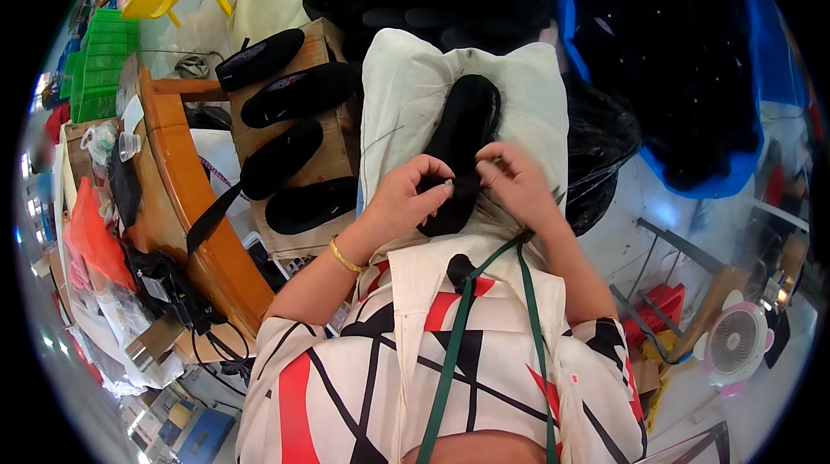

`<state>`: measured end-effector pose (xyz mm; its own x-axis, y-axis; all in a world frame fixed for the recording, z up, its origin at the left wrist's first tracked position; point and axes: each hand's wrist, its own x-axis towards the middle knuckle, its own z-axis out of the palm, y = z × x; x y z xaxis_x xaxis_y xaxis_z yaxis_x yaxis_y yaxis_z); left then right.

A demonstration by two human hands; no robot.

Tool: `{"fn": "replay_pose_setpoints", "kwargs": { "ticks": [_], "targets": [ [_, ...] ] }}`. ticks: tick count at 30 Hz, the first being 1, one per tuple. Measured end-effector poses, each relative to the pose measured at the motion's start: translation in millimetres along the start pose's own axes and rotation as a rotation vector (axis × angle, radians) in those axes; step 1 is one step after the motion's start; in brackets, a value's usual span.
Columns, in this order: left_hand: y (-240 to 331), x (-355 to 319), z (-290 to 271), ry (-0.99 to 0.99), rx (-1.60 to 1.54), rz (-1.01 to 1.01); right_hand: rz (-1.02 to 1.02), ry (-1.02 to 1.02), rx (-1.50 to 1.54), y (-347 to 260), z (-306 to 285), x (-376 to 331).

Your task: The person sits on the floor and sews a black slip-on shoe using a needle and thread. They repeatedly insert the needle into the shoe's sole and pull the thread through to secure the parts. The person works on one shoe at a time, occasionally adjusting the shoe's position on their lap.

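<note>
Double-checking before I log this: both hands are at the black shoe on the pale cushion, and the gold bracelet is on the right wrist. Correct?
No: the head view shows the gold bracelet on the left wrist. The left hand and right hand are indeed at the black shoe on the pale cushion.

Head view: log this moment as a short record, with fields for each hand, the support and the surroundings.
Left hand: at the near part of the black shoe, fingers close together; exact grip unclear
Right hand: at that shoe's right side, fingers curled; grip unclear
Support: pale cushion beneath the shoe
To the left: four black shoes on cardboard
Lower right: fan
</note>
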<state>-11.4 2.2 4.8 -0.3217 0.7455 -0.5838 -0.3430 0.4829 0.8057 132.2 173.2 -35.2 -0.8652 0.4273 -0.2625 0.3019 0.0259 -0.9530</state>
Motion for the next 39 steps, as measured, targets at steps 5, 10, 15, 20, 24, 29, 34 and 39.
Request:
{"fn": "replay_pose_setpoints", "kwargs": {
  "ticks": [5, 10, 15, 20, 24, 29, 34, 39],
  "targets": [
    [-8.6, -0.3, 3.3, 0.019, 0.016, 0.084, -0.306, -0.052, -0.279, -40.2, -12.1, -1.1],
    [-11.6, -1.3, 8.3, 0.031, 0.017, 0.199, -0.534, 0.07, -0.484, -35.4, 6.4, -6.7],
    [-9.0, -1.9, 7.1, 0.022, 0.171, 0.214, -0.749, 0.142, -0.56, -32.7, 16.4, -8.9],
    [-12.5, -3.9, 9.7, 0.058, 0.15, 0.165, -0.763, 0.228, -0.297, -59.3, 6.0, -20.1],
    [-8.3, -9.4, 10.6, 0.04, 0.41, 0.378, -0.019, 0.035, 0.624, -61.4, -3.0, -31.9],
    [-13.3, -15.7, 9.6, 0.046, 0.696, 0.673, 0.058, 0.049, 0.718, -54.8, -53.4, -62.5],
    [-16.8, -16.6, 13.2, 0.11, 0.727, 0.706, -0.324, 0.215, 1.131, -45.8, -136.8, -81.1],
    [-11.7, -11.0, 15.1, 0.107, 0.769, 0.691, -0.369, 0.526, 1.294, -41.1, -192.9, -112.2]
  ]
}}
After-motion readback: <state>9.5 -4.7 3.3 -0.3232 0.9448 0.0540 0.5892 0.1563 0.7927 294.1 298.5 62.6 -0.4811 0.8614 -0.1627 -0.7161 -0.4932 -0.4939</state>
